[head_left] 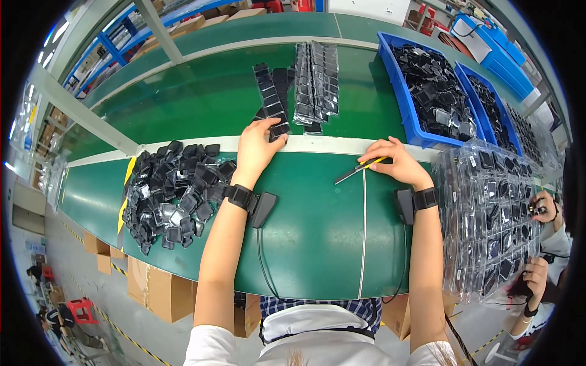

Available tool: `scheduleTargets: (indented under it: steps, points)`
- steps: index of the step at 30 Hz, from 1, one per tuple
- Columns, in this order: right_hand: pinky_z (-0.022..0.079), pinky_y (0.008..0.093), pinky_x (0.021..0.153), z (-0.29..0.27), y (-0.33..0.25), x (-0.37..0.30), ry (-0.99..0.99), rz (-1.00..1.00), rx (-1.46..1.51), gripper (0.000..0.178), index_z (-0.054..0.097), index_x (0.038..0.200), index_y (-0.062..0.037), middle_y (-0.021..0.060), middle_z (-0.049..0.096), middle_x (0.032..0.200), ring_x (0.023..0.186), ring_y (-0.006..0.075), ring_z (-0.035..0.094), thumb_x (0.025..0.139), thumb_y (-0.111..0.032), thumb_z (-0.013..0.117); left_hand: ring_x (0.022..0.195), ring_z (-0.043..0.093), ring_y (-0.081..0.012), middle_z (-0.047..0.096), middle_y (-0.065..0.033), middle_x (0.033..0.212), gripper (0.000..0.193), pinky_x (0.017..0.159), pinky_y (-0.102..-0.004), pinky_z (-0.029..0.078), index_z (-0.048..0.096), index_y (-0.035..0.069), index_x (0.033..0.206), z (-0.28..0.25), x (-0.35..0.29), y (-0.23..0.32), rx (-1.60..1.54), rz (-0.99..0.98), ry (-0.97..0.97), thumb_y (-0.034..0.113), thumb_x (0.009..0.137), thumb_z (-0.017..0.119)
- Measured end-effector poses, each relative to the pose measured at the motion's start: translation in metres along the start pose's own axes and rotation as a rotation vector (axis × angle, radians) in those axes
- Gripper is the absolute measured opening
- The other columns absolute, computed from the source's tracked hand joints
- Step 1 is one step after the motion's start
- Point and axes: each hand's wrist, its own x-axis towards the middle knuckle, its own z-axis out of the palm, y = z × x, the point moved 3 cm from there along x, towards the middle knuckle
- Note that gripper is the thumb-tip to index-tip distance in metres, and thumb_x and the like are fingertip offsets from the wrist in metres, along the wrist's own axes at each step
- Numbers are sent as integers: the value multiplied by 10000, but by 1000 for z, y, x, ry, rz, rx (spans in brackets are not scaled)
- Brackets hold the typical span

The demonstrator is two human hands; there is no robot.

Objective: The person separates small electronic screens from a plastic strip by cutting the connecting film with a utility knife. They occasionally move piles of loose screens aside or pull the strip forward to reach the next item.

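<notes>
My left hand (259,149) pinches the near end of a strip of black square pieces (268,91), which lies slanted on the far green surface. Other dark strips lie partly under it. Just right of them is a stack of clear plastic strips with square pockets (316,82). In my right hand (400,165) is a slim black-and-yellow tool (354,173), its thin grey end pointing left and toward me. That tool is held above the near green surface, and its exact kind cannot be made out. Left of my left forearm lies a heap of small black square pieces (177,189).
Blue bins (400,104) full of black pieces stand at the far right. Stacked clear blister trays (482,226) lie right of my right forearm. Beyond them, a co-worker's hands (537,274) are at work. A pale rail (329,144) divides the green work surfaces.
</notes>
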Motion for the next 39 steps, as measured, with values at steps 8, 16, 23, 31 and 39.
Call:
scheduleTargets:
  steps: [8,16,23,31,39]
  points:
    - [215,478,1228,2,-8,2,22,-20,-38,267,808,1118,-195,-38,706,1097,1141,152,633,883,-75,776,795,716,-233,747,-113,1077,182,706,-323,573,789,62,1104,-21,-5,11,-37,145,317,89,929,746]
    - [505,323,993,-9,-19,9,470,-68,173,306,761,1204,-55,88,677,1159,1098,217,642,906,4,726,840,715,-279,704,-55,1020,186,737,-376,596,751,99,1044,-24,-76,52,89,464,-22,82,860,772]
    - [537,342,945,9,-46,13,303,-53,57,313,750,1212,-56,94,650,1106,1031,247,656,913,27,710,814,749,-234,690,-62,1063,147,724,-348,614,696,66,1023,-23,-82,55,-86,241,30,54,883,742]
    - [547,282,795,32,-44,20,223,195,567,320,654,1364,-51,43,650,1147,984,110,643,1057,-133,617,1102,680,-330,645,-168,1237,241,904,-384,571,588,10,1121,-20,-78,45,-250,177,225,-18,907,695]
    - [482,198,638,69,-76,23,-158,281,1432,426,529,1459,-3,149,609,1335,835,119,565,1088,-206,586,1130,647,-302,598,-130,1281,274,928,-407,552,626,37,1065,-22,-86,61,-231,288,-5,-32,842,769]
